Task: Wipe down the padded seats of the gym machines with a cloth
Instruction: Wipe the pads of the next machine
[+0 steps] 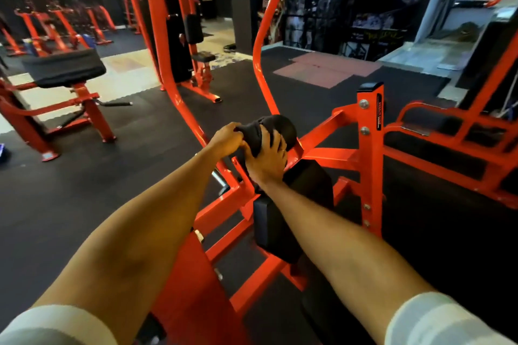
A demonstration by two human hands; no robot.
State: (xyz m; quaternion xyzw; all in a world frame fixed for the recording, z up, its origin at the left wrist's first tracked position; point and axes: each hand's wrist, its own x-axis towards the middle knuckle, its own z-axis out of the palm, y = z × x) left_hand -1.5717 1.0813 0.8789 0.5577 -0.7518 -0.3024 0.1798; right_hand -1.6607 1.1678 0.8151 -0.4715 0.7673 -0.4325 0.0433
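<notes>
From where I stand, both arms of the person are stretched far forward over the machine. The left hand (227, 139) pinches with curled fingers one end of a dark cloth (250, 133), and the right hand (266, 161) lies with spread fingers over that cloth and presses it on the round roller pad (283, 126). Cloth and pad are both black, so I cannot tell exactly where one ends and the other begins. This is, I think, the first danger: a missed patch will not show, and the person may believe the pad is clean when only a part was rubbed. The roller may also turn under the pressing palm, so that the cloth goes round with it and wipes nothing. The left hand holds only a small fold; if it slips, I expect the cloth to drop between the bars of the orange frame (370, 165) to the floor (84, 176) and take up dirt there. The right hand is just beside a steel bar, so a quick stroke could knock the knuckles on it. The flat seat pad (305, 193) below the right forearm looks not yet wiped, and it could be forgotten, since it lies half hidden under the arm
</notes>
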